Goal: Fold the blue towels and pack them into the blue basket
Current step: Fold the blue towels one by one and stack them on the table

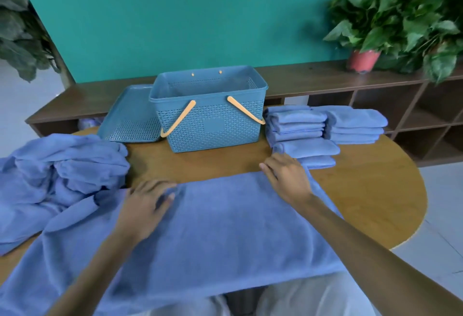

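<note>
A large blue towel (213,228) lies spread flat across the near part of the round wooden table (370,203), its near edge hanging over the table's front. My left hand (144,205) rests palm down on the towel's far left part, fingers apart. My right hand (288,178) lies flat at the towel's far right corner. The blue basket (210,125) with orange handles stands empty at the table's back middle. Folded blue towels (323,127) are stacked to its right. A heap of unfolded blue towels (57,173) lies at the left.
The basket's blue lid (130,117) leans beside the basket on its left. Behind the table runs a low brown shelf unit (375,95) with a potted plant (390,27) in a red pot on it. A teal wall stands behind.
</note>
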